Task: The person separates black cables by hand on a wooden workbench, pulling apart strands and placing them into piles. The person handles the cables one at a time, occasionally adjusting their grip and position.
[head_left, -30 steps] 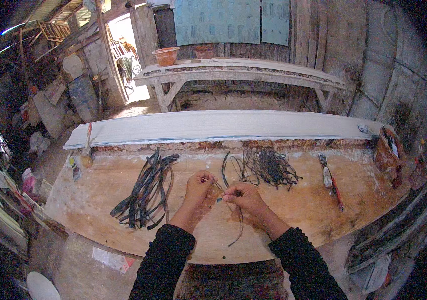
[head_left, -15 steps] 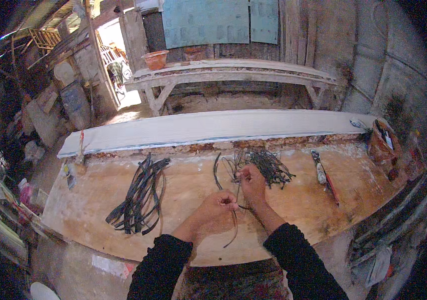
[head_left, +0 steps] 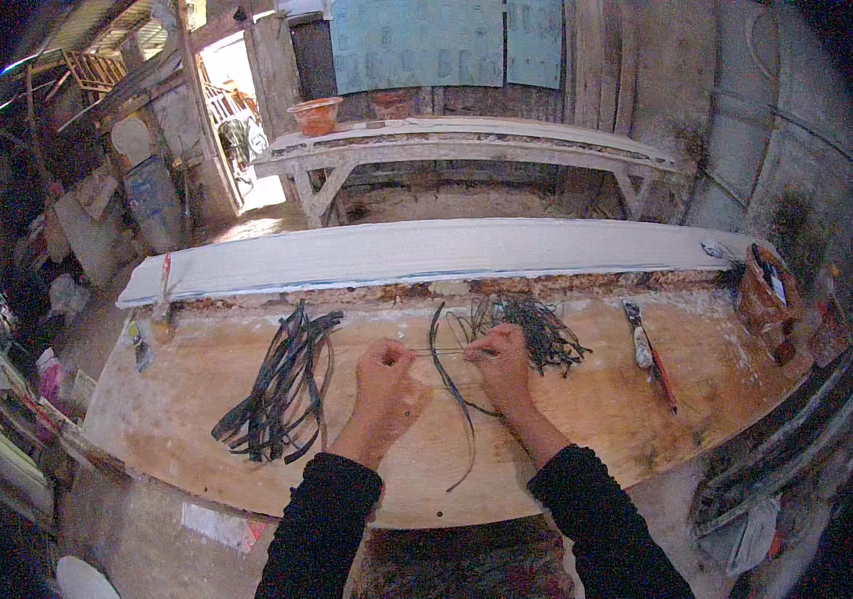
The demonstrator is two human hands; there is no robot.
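Both of my hands are above the wooden board (head_left: 187, 399). My left hand (head_left: 383, 379) is closed, pinching one end of a thin strand (head_left: 438, 351). The other end is pinched in my right hand (head_left: 502, 367), and the strand stretches level between them. A narrow dark strip (head_left: 443, 371) curves down the board, passing the strand between my hands. Whether the two are joined cannot be made out. Just beyond my right hand lies a tangled pile of thin dark strands (head_left: 551, 334). Left of my left hand is a bundle of wider black strips (head_left: 277, 384).
A long pale slab (head_left: 426, 250) runs along the board's far side. A red-handled tool (head_left: 658, 371) lies to the right, near a brown container (head_left: 766, 295). A brush (head_left: 163, 290) stands at left. Behind, an orange pot (head_left: 315, 117) sits on a bench (head_left: 466, 140).
My left hand has moved up and left, away from the dark strip, drawing the thin strand out level. My right hand has shifted slightly and stays closed.
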